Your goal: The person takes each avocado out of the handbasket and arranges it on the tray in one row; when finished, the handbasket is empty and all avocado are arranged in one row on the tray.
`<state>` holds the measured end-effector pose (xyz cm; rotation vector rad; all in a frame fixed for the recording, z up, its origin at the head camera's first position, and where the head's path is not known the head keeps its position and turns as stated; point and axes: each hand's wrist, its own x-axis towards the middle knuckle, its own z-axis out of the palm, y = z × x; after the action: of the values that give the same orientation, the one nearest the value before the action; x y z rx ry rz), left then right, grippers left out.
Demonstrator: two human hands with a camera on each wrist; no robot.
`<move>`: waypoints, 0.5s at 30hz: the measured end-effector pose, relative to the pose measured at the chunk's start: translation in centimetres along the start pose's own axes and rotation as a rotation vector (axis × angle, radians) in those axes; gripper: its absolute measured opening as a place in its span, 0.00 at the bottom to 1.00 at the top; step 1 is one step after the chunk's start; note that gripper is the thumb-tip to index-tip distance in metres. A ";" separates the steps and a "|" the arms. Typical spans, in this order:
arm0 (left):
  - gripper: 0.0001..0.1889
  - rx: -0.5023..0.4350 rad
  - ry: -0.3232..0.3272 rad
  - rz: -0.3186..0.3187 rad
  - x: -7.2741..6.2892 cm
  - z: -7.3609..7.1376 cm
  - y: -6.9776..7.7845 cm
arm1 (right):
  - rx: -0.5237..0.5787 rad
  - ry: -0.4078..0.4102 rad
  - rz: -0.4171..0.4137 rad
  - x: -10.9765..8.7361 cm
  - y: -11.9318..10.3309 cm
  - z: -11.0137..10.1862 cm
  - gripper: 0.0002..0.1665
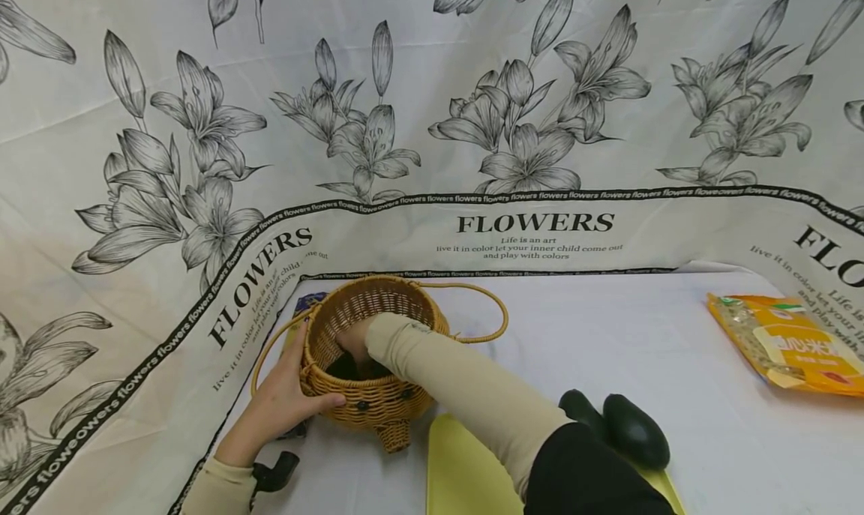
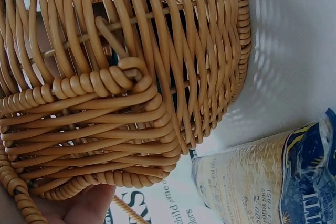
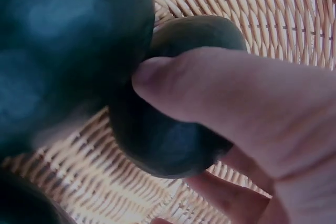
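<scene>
A wicker basket (image 1: 405, 399) with two looped handles and stubby feet stands tilted toward me. My left hand (image 1: 277, 406) grips its left side, thumb on the front wall; in the left wrist view only part of that hand (image 2: 89, 205) shows below the weave. Inside the basket is my right hand (image 1: 354, 342), partly hidden by the sleeve and rim. In the right wrist view, that hand (image 3: 226, 98) holds a smooth dark green avocado-shaped fruit (image 3: 173, 145) between thumb and fingers. A larger-looking dark green fruit (image 3: 68, 40) lies close to the camera beside it.
Two more dark green fruits (image 1: 634, 432) lie on a yellow board (image 1: 466, 474), partly behind my right arm. An orange packet (image 1: 796, 342) lies at the right. Beside the basket is a clear-and-blue food bag (image 2: 252, 177). Flower-printed cloth (image 1: 533, 230) hangs behind the white tabletop.
</scene>
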<state>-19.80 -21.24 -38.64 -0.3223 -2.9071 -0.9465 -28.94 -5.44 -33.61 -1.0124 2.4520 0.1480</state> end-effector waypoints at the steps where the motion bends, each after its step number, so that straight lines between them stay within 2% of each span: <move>1: 0.68 0.002 0.002 -0.001 0.0 0.0 0.0 | 0.009 -0.014 -0.001 0.0 0.0 0.0 0.34; 6: 0.68 0.015 0.007 0.004 0.0 0.0 0.0 | 0.042 -0.061 -0.024 0.0 0.0 0.1 0.40; 15: 0.67 0.015 0.003 -0.003 0.0 -0.1 0.1 | 0.051 -0.086 -0.047 0.3 0.1 0.1 0.37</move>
<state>-19.81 -21.21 -38.51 -0.3150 -2.9114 -0.9245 -29.17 -5.54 -33.86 -1.0191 2.3409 0.1104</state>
